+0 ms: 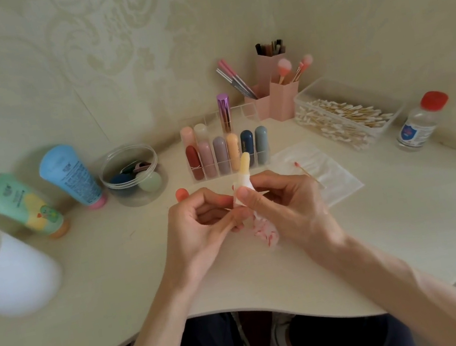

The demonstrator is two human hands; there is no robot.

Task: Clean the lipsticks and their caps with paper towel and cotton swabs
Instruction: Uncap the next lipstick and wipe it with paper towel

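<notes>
I hold a pale yellow lipstick (245, 163) upright over the middle of the table. My left hand (199, 223) grips its lower part. My right hand (281, 203) pinches a piece of paper towel (266, 231) around the stick's base; the towel hangs down with red smears. An orange-red cap (181, 193) lies on the table just behind my left hand. A used cotton swab (307, 172) with a red tip lies on a white sheet (332, 182) to the right. A clear organizer (226, 154) behind my hands holds several capped lipsticks.
A clear box of cotton swabs (345, 118) and a red-capped bottle (421, 120) stand at the right. Pink brush holders (277, 97) sit in the corner. At the left are two tubes (69, 176), a round clear jar (132, 174) and a paper towel roll (6, 273).
</notes>
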